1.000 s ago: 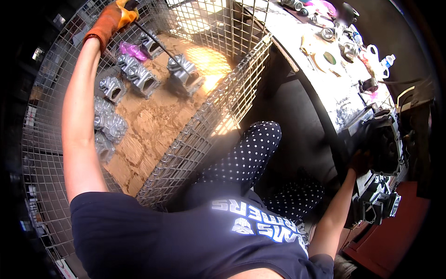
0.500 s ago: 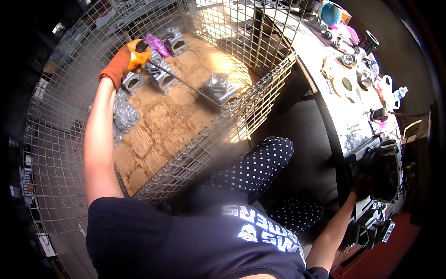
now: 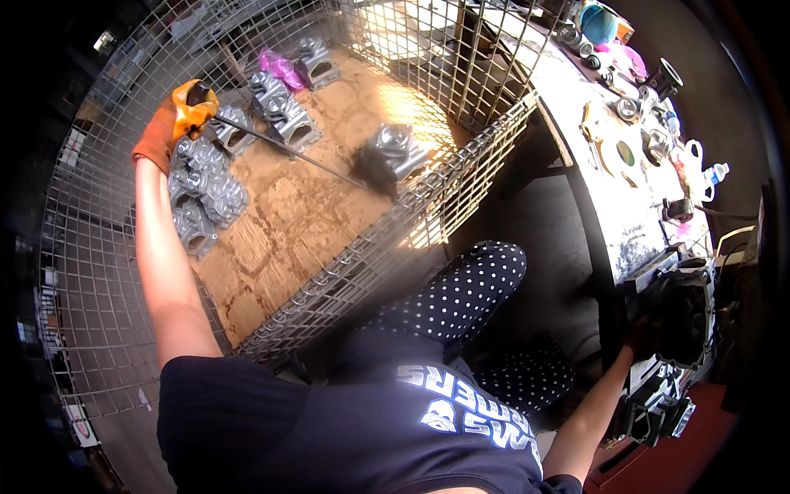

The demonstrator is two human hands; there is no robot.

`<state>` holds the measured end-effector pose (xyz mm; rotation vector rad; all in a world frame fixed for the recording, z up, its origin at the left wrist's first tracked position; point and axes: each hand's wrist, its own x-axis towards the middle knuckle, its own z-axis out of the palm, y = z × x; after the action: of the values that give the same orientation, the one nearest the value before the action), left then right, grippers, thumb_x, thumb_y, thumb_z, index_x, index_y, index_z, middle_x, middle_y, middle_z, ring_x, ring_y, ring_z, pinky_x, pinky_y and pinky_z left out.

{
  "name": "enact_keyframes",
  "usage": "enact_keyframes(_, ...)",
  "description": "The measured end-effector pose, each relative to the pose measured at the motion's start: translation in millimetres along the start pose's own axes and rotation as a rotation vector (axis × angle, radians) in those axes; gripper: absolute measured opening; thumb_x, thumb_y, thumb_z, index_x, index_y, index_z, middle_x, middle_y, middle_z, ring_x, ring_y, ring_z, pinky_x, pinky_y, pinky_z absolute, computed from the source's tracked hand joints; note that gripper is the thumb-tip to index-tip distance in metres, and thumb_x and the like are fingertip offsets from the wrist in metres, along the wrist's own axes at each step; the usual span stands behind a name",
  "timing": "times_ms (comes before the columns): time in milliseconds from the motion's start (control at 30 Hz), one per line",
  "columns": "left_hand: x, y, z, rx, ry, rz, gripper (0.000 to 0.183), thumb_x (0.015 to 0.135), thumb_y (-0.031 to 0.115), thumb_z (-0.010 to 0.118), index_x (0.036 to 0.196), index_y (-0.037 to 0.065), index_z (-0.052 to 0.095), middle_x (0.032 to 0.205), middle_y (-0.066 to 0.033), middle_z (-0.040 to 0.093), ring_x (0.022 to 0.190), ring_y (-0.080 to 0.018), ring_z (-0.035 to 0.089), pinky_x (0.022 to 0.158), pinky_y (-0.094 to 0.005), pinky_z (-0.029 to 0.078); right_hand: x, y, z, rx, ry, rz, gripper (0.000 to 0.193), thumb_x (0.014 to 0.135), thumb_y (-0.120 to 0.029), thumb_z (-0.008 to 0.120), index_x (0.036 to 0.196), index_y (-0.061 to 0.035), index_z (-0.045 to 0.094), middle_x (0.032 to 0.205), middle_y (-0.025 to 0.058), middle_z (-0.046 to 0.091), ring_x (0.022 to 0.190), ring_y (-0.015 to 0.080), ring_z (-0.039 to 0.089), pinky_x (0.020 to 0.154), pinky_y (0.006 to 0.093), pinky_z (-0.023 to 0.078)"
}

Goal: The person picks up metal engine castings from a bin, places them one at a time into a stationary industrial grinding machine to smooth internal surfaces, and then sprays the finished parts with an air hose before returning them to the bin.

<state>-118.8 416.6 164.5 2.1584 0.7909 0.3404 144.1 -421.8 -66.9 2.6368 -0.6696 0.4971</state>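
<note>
My left hand (image 3: 194, 109), in an orange and yellow glove, is closed round the dark handle of a long thin rod (image 3: 288, 151). The rod slants right across a wire mesh cage (image 3: 329, 272), its far end near a lone grey metal casting (image 3: 396, 151); a dark blur hides the tip. Below and beside this hand lie several grey castings (image 3: 220, 193) on brown cardboard (image 3: 267, 239). My right hand (image 3: 640, 336) is in deep shadow against a dark metal housing (image 3: 679, 317) at the workbench edge; its fingers cannot be made out.
A pink plastic bag (image 3: 281, 69) lies among the castings at the back. On the right, the curved workbench (image 3: 605, 218) carries metal parts, a gasket (image 3: 623, 152) and a clear bottle (image 3: 714, 174). The cage's mesh wall stands between me and the castings.
My left hand has moved left and slightly down with the rod, uncovering castings at the cage's left side. The right hand stays by the housing.
</note>
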Motion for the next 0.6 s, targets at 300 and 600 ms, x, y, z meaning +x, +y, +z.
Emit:
enact_keyframes(300, 41.0, -87.2, 28.0, 0.575, 0.536, 0.148, 0.038, 0.075, 0.02, 0.069, 0.112, 0.016, 0.061, 0.072, -0.006, 0.063, 0.057, -0.0137, 0.057, 0.054, -0.03, 0.044, -3.6, -2.9, -9.7, 0.038, -0.007, 0.021, 0.043, 0.088, -0.039, 0.047, 0.126, -0.0185, 0.052, 0.13, 0.0123, 0.048, 0.118, 0.0332, 0.046, 0.093, 0.0443, 0.044)
enact_keyframes(600, 21.3, -25.0, 32.3, 0.562, 0.415, 0.105, 0.037, 0.074, 0.015, 0.07, 0.11, 0.014, 0.059, 0.077, -0.0118, 0.066, 0.064, -0.021, 0.063, 0.059, -0.0331, 0.047, -0.3, 9.2, 3.9, 0.019, 0.037, -0.036, 0.044, 0.088, -0.04, 0.046, 0.123, -0.0138, 0.053, 0.125, 0.0128, 0.052, 0.113, 0.0327, 0.051, 0.091, 0.0442, 0.044)
